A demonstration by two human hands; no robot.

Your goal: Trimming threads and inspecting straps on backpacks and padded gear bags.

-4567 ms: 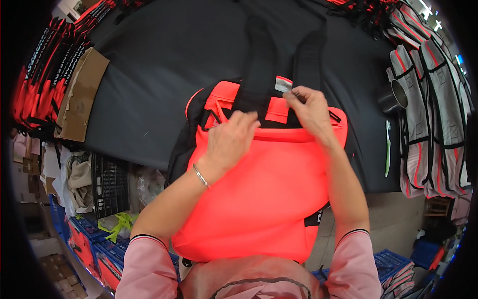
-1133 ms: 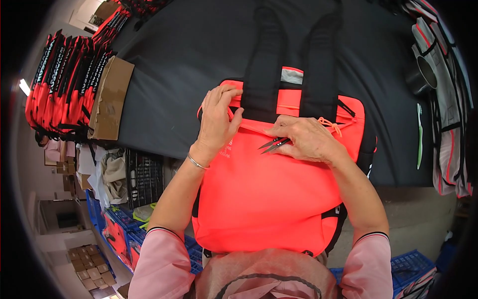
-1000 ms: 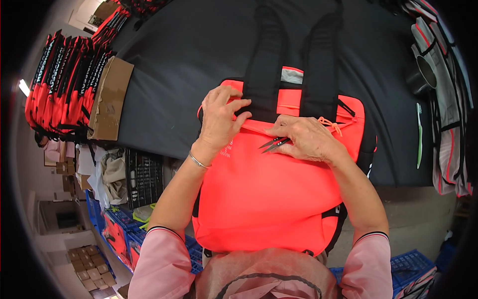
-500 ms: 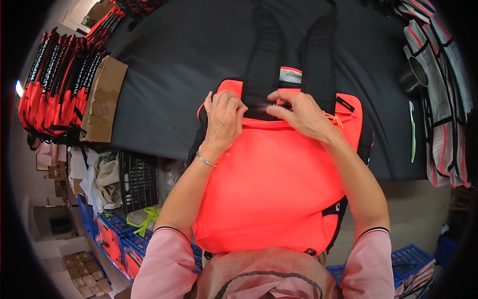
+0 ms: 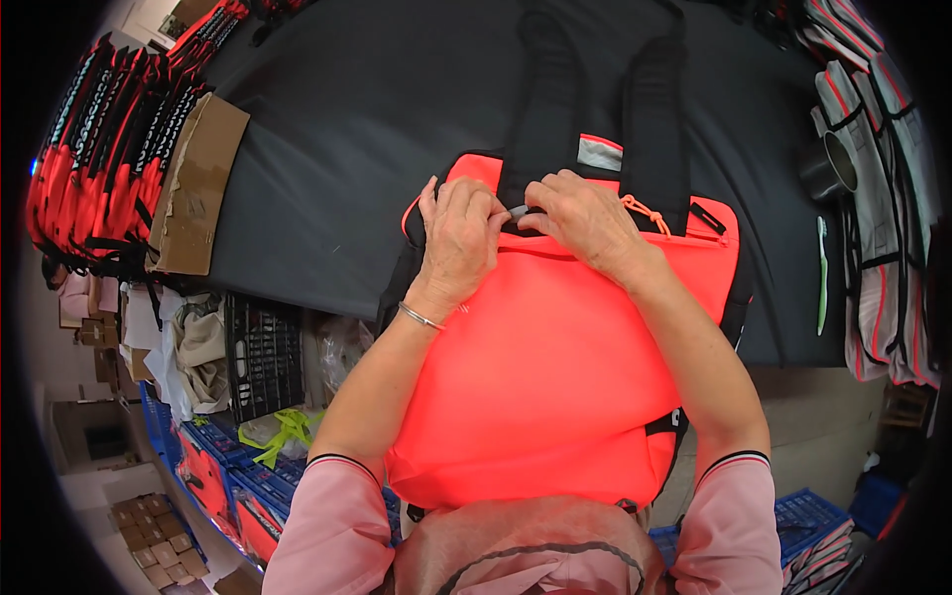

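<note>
A bright orange backpack (image 5: pixel 555 367) lies flat on the black table (image 5: pixel 347 149), its two black shoulder straps (image 5: pixel 543 109) running away from me. My left hand (image 5: pixel 458 238) pinches the pack's top edge beside the left strap. My right hand (image 5: pixel 585 220) is closed just to its right, fingertips meeting the left hand's. A small grey metal tool (image 5: pixel 517 210) shows between the two hands at my right fingertips. A grey reflective strip (image 5: pixel 600 154) and an orange zipper cord (image 5: pixel 645 210) sit by the right hand.
Stacked orange and black packs (image 5: pixel 109 169) and a cardboard sheet (image 5: pixel 198 188) fill the table's left end. A metal cup (image 5: pixel 828 169), a green stick (image 5: pixel 821 273) and striped vests (image 5: pixel 883 198) lie at the right. A black crate (image 5: pixel 263 357) and blue crates (image 5: pixel 218 476) stand below.
Both hands have moved up from the front panel to the pack's top edge and come together there. The metal tool, earlier pointing left in my right hand, is now mostly hidden.
</note>
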